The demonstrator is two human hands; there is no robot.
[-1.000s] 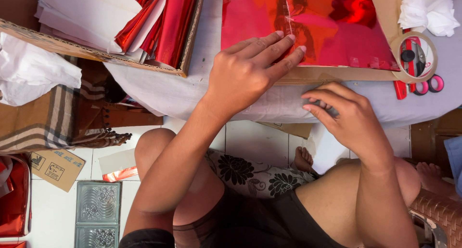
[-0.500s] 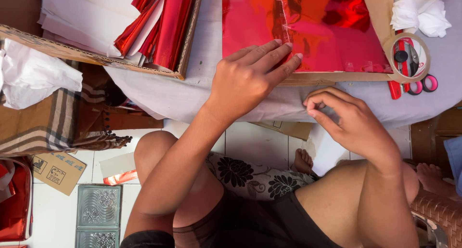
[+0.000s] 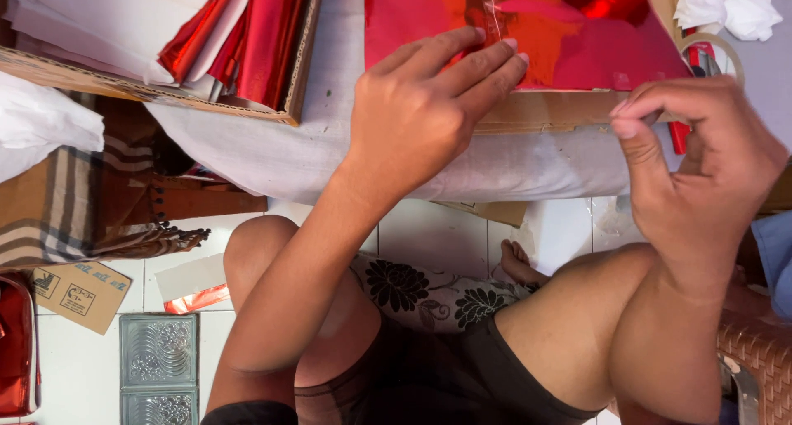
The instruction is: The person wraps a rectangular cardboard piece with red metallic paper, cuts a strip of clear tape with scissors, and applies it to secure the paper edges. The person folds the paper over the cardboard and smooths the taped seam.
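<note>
A shiny red foil sheet [image 3: 594,45] lies on a brown cardboard board [image 3: 544,111] at the table's near edge. My left hand [image 3: 421,103] lies flat on it, fingertips pressing the foil beside a strip of clear tape [image 3: 487,4]. My right hand [image 3: 701,169] hovers at the board's right end, thumb and forefinger pinched together; whether they hold anything I cannot tell. A tape roll [image 3: 709,49] with red scissors [image 3: 681,132] sits just behind that hand.
A cardboard box [image 3: 165,95] with red foil and white paper stands at the left. A white cloth [image 3: 330,153] covers the table. Crumpled white tissue [image 3: 730,8] lies top right. Below are my knees, a checked cloth [image 3: 49,219], cardboard scrap and glass blocks [image 3: 157,367].
My right hand has moved up and to the right from the table's front edge to the board's right end. My left hand stays pressed on the foil.
</note>
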